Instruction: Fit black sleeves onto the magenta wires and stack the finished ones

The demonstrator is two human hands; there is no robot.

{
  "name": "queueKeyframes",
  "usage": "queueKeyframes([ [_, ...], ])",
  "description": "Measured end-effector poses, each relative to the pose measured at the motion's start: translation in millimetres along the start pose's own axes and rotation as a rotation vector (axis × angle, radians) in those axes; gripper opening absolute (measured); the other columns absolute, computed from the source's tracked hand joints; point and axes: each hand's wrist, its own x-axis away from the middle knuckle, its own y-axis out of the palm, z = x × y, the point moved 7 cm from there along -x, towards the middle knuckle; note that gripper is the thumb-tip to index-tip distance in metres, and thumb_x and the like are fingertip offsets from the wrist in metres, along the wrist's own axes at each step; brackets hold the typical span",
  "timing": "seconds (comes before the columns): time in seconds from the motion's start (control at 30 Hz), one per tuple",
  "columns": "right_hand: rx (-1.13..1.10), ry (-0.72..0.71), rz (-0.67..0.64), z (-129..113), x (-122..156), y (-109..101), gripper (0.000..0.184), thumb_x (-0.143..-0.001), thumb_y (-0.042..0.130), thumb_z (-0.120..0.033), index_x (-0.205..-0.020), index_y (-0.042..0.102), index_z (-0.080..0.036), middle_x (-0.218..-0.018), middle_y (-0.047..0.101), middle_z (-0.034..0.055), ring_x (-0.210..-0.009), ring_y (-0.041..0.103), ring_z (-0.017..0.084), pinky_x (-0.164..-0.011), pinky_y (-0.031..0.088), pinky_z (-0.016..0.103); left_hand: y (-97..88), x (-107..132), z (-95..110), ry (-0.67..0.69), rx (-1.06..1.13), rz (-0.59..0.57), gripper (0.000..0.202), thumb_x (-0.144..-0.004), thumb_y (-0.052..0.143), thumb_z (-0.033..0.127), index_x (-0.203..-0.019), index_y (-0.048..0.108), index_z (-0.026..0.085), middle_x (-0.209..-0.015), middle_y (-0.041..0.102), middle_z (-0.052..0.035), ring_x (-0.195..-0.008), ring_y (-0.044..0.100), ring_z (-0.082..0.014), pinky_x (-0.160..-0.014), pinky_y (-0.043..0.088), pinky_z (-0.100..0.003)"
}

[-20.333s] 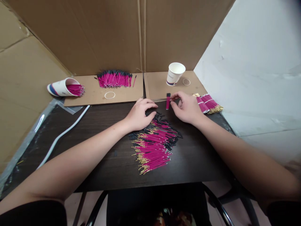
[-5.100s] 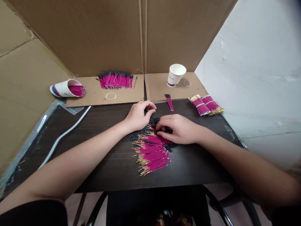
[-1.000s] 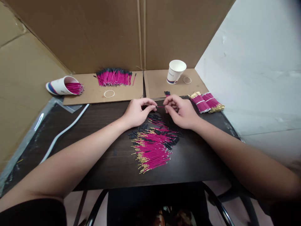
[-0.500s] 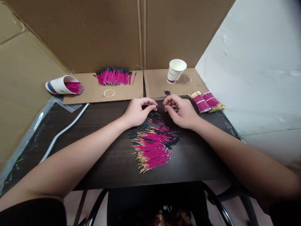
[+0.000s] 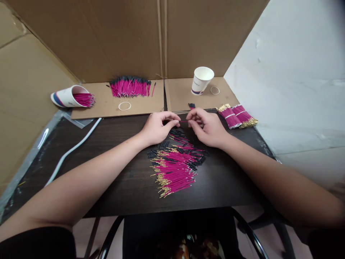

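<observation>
Between my two hands runs a short magenta wire [image 5: 184, 121], pinched at both ends. My left hand [image 5: 161, 126] grips its left end with thumb and fingers, which hide the tip. The right end sits in the pinch of my right hand [image 5: 206, 126], also covered by fingers. Just below on the dark table lies a pile of magenta wires [image 5: 176, 172] with gold ends to the left and silvery ends to the right. Small black sleeves [image 5: 164, 144] are scattered around and over the top of that pile. A few black-tipped wires [image 5: 191, 106] lie behind my right hand.
On the cardboard at the back lies a row of black-tipped magenta wires [image 5: 130, 87], with a rubber band [image 5: 124, 106] in front. A tipped paper cup [image 5: 63, 98] holds more wires. Right of centre stand an upright paper cup [image 5: 202, 81] and banded wire bundles [image 5: 237, 116]. A white cable [image 5: 71, 149] crosses the left.
Almost nothing differs. Both hands keep their pinch on the wire in the same place, and the view has shifted very slightly.
</observation>
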Motion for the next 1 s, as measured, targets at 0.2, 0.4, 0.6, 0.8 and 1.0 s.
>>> queueKeyframes([
  [0.2,0.041,0.007,-0.006,0.5,-0.8,-0.6,0.005,-0.110,0.059,-0.024,-0.113,0.063,-0.024,-0.094,0.077,0.0059,-0.080,0.073,0.025,-0.077,0.059,0.041,0.4,-0.2,-0.2,0.005,0.013,-0.005,0.015,-0.104,0.074,0.025,-0.110,0.084,0.016,-0.098,0.087,-0.0095,-0.095,0.084,-0.0273,-0.101,0.066,-0.045],
  [0.4,0.067,-0.014,-0.004,-0.3,-1.5,-2.8,0.008,-0.109,0.060,-0.025,-0.114,0.066,-0.024,-0.094,0.078,0.0058,-0.078,0.073,0.025,-0.075,0.058,0.041,-0.3,-0.2,0.6,0.018,0.006,-0.001,0.014,-0.103,0.075,0.026,-0.109,0.084,0.017,-0.098,0.087,-0.0092,-0.095,0.084,-0.0273,-0.102,0.066,-0.045],
  [0.6,0.192,-0.046,-0.057,0.1,-2.2,-8.3,0.009,-0.105,0.067,-0.028,-0.110,0.073,-0.023,-0.091,0.077,0.0054,-0.073,0.068,0.025,-0.076,0.056,0.042,-0.2,-0.1,-0.6,-0.002,0.005,0.006,0.014,-0.104,0.074,0.026,-0.109,0.083,0.017,-0.098,0.087,-0.0091,-0.096,0.084,-0.0274,-0.102,0.066,-0.045],
  [0.8,0.238,-0.148,0.002,-9.1,-4.5,-15.9,0.009,-0.106,0.066,-0.024,-0.103,0.073,-0.023,-0.096,0.072,0.0086,-0.083,0.068,0.028,-0.079,0.054,0.044,-1.8,1.0,-0.7,0.010,-0.005,0.030,0.024,-0.101,0.079,0.027,-0.122,0.079,0.016,-0.101,0.086,-0.0096,-0.093,0.081,-0.0260,-0.088,0.062,-0.041],
  [1.0,0.315,-0.050,0.142,-2.2,-7.1,-26.3,0.012,-0.103,0.068,-0.028,-0.093,0.072,-0.024,-0.083,0.064,0.0067,-0.076,0.064,0.028,-0.073,0.053,0.044,-5.2,1.6,-1.6,0.014,-0.046,0.078,0.032,-0.093,0.076,0.017,-0.125,0.072,0.017,-0.106,0.083,-0.0097,-0.083,0.073,-0.0214,-0.074,0.053,-0.036],
])
